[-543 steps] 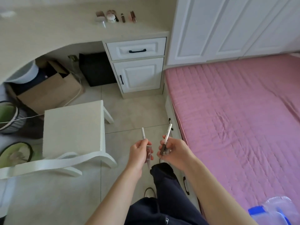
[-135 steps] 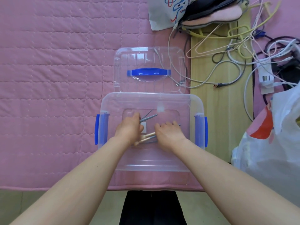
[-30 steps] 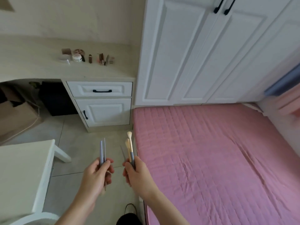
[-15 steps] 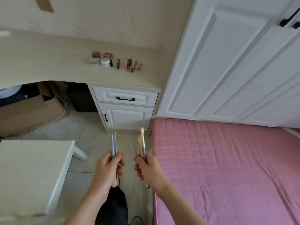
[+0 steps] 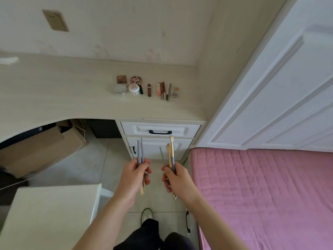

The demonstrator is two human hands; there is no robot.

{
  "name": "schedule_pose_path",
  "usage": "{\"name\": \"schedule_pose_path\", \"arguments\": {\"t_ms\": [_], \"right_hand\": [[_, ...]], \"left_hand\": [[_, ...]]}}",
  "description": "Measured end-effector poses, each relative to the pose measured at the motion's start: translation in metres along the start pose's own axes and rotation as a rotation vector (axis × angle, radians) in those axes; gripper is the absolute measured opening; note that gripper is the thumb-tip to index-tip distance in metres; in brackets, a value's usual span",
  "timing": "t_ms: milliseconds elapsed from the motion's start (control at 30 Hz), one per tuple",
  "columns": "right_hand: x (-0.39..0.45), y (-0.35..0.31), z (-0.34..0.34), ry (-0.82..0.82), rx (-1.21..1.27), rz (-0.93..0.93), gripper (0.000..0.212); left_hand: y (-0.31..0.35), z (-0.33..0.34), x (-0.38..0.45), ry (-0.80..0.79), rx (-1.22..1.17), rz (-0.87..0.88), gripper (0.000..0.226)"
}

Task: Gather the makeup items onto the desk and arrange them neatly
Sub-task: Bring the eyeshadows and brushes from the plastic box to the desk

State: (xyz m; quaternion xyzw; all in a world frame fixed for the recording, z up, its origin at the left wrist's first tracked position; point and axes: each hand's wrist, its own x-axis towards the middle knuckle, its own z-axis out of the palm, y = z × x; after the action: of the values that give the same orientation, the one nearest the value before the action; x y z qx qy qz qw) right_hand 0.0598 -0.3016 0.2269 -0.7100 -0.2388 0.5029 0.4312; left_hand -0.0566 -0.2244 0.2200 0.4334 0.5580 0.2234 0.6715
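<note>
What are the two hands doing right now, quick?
Left hand: closed around a few grey-handled makeup brushes, handles pointing up.
Right hand: closed around a bunch of brushes, pale bristle tips pointing up.

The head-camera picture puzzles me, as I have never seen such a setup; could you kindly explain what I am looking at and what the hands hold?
There is no machine here: a person wears one wide-angle camera on the head, looking forward and down, so you see their own arms. The left hand grips a few thin makeup brushes, grey handles pointing up. The right hand grips more brushes, pale bristle tips up. Ahead, the desk carries a neat row of makeup items: small round jars, compacts and slim sticks. Below it are a white drawer, to the right a pink bed, and at lower left a white stool.
</note>
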Motion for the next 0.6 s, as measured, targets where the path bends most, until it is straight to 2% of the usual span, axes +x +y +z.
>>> {"name": "schedule_pose_path", "arguments": {"t_ms": [300, 600], "right_hand": [[0.064, -0.039, 0.007, 0.072, 0.041, 0.038, 0.015], [0.134, -0.067, -0.018, 0.137, 0.071, 0.066, 0.015]], "left_hand": [[0.039, -0.002, 0.07, -0.045, -0.025, -0.055, 0.014], [0.072, 0.031, 0.137, -0.071, -0.032, -0.066, 0.016]]}}
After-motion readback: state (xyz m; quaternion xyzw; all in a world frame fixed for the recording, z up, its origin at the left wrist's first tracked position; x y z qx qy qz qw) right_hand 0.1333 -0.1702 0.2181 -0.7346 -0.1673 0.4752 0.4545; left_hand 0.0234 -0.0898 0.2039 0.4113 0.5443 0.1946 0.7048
